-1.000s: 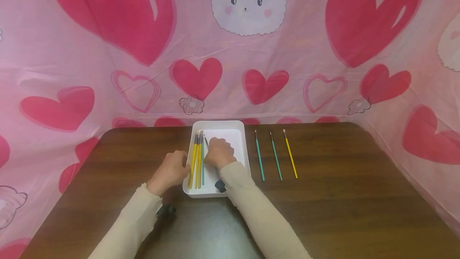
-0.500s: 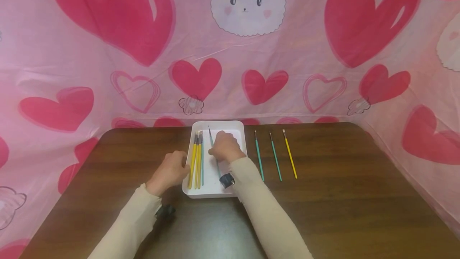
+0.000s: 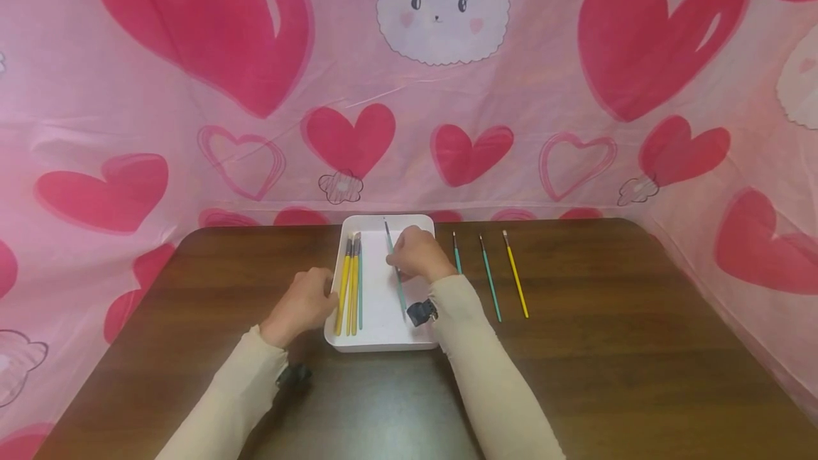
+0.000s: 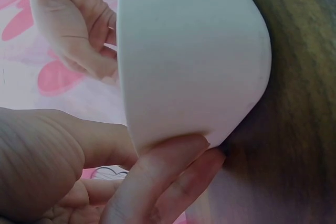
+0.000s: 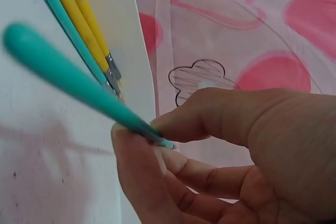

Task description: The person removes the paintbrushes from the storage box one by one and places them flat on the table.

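"Teal paintbrush (image 3: 400,291): where was it, and what held it?"

"It slanted over the floor of the white tray (image 3: 383,344), right of the middle, bristle end toward the far rim, handle end back toward the person. The right hand (image 3: 418,254) had it pinched between thumb (image 5: 210,114) and index finger (image 5: 137,166), the other fingers bent in toward the palm."

"Did it touch the tray's floor?"

"I couldn't tell. The forearm, in a cream sleeve (image 3: 498,375), slanted up from the lower right, with the back of the hand turned upward and a black device (image 3: 420,313) at the wrist."

"And the left hand (image 3: 305,302)?"

"It gripped the tray's left wall, thumb over the rim and fingers clamped against the outside, the fingertips low, near the tabletop (image 3: 607,353). That forearm slanted in from the lower left."

"What lay around them?"

"Yellow paintbrushes (image 3: 354,297) and a second teal paintbrush (image 3: 361,297) lay side by side along the tray's left. Beyond its right wall, three rested on the tabletop: a partly hidden teal brush (image 3: 456,259) nearest the tray, a fully visible teal brush (image 3: 490,279) and, farthest right, a lone yellow brush (image 3: 517,275)."
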Demonstrator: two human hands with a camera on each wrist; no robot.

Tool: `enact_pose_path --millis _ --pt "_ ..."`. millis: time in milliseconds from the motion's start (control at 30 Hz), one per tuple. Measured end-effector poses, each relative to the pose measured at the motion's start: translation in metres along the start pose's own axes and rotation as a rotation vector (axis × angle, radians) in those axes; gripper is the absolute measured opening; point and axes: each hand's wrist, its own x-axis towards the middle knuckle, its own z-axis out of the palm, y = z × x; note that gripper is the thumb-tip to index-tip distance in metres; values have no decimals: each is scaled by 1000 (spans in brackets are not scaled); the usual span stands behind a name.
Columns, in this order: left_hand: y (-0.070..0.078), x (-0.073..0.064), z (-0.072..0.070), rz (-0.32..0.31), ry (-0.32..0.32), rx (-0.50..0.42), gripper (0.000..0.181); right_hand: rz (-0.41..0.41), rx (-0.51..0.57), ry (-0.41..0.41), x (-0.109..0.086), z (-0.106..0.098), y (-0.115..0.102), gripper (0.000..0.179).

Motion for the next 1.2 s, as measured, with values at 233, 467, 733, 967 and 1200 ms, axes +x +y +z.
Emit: enact_pose_path --millis 233,467,733,967,1200 --pt "0 -2 -1 13 -1 15 40 -29 18 13 0 -8 7 18" --pt "-1 -2 0 19 7 18 42 -35 37 16 -2 -19 14 20" --pt "-2 0 0 15 11 15 43 -13 58 17 -2 -31 23 23" --pt "-2 -1 0 25 11 17 43 -31 54 38 -4 -40 28 21" --pt "-1 -1 0 10 11 18 44 -39 48 54 -7 -43 30 21"
